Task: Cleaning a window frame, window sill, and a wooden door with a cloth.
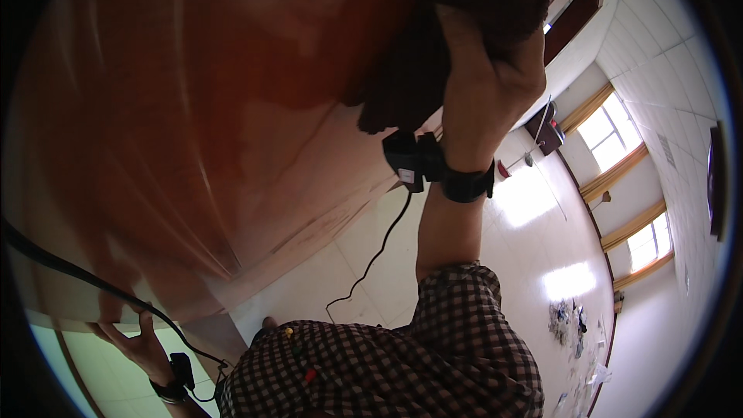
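A dark brown fluffy cloth (pixel 400 78) is bunched in my right hand (pixel 490 81) at the upper middle of the view. The cloth lies against a glossy reddish-brown wooden surface (pixel 255 69), which fills the upper left. Whether this is a tabletop or a panel I cannot tell. At the lower left, my left hand (pixel 136 348) has its fingers spread, with the fingertips at the rim of the same surface. Nothing shows in that hand. Each wrist carries a black strapped device, and a cable runs down from the right one (pixel 406 165).
A black cable (pixel 87 273) crosses the lower left. Shiny pale floor tiles (pixel 522 255) extend to the right, with a pile of litter (pixel 566 322) by the wall. Farther off are a long-handled dustpan (pixel 504 169), a dark cabinet (pixel 545 130) and curtained windows (pixel 609 128).
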`<act>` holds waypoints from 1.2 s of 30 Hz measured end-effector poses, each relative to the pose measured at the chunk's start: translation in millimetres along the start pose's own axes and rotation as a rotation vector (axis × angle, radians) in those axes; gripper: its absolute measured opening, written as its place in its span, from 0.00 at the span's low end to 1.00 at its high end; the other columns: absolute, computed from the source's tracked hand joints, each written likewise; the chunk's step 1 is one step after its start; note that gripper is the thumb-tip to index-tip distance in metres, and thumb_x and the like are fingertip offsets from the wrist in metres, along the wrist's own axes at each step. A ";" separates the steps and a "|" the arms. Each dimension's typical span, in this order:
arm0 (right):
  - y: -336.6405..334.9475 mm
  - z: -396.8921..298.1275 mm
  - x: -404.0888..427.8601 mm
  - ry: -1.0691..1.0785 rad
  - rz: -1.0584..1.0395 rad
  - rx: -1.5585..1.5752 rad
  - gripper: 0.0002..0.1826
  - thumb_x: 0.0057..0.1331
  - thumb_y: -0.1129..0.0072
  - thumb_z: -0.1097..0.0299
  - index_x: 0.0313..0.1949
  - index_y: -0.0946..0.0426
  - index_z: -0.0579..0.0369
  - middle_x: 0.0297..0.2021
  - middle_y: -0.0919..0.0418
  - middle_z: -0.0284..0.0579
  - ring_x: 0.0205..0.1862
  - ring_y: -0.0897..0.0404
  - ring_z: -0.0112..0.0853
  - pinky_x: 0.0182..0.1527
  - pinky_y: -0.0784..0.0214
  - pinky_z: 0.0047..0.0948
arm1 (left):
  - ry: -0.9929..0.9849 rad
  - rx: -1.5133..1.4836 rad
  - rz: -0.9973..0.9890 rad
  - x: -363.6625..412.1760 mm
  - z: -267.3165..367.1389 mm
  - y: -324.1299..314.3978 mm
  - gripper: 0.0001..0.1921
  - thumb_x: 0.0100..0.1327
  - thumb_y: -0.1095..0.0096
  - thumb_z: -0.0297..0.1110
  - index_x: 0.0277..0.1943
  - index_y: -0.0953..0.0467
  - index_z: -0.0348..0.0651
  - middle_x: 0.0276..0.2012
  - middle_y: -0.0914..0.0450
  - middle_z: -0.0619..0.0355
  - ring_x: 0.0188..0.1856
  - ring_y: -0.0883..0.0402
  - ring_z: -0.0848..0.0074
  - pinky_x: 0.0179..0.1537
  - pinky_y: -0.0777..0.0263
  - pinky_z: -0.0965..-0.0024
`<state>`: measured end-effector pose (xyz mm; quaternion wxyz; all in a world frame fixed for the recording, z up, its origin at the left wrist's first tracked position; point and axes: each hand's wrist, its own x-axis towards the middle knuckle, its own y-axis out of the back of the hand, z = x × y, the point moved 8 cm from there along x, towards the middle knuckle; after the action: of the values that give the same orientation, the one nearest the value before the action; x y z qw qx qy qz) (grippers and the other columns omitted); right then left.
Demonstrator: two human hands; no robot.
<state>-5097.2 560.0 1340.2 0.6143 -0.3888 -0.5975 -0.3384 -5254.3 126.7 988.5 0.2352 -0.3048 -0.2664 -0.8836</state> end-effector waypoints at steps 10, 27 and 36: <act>13.0 12.4 -53.4 0.015 0.065 -0.246 0.34 0.51 0.40 0.80 0.61 0.26 0.48 0.46 0.26 0.45 0.48 0.25 0.35 0.52 0.30 0.32 | -0.121 0.077 -0.005 3.0 13.2 0.6 0.41 0.55 0.30 0.22 0.70 0.44 0.41 0.74 0.55 0.43 0.70 0.43 0.54 0.55 0.20 0.58; 62.9 89.9 -64.3 -0.041 -0.009 -0.289 0.33 0.49 0.34 0.83 0.58 0.24 0.52 0.53 0.24 0.42 0.53 0.22 0.35 0.57 0.29 0.32 | -0.162 0.178 0.047 -7.2 89.7 53.6 0.37 0.59 0.31 0.26 0.70 0.41 0.46 0.71 0.42 0.50 0.72 0.44 0.58 0.64 0.36 0.49; 35.9 73.6 -158.6 0.044 -0.335 -0.237 0.38 0.42 0.47 0.88 0.54 0.18 0.40 0.47 0.27 0.43 0.46 0.24 0.40 0.46 0.28 0.34 | 0.032 0.300 -0.020 -86.8 142.7 89.4 0.36 0.62 0.35 0.25 0.71 0.43 0.45 0.72 0.43 0.52 0.69 0.37 0.58 0.65 0.36 0.51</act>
<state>-5109.3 633.9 1178.2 0.5123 -0.3461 -0.5961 -0.5122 -5082.5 169.5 1056.1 0.2735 -0.2496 -0.3945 -0.8410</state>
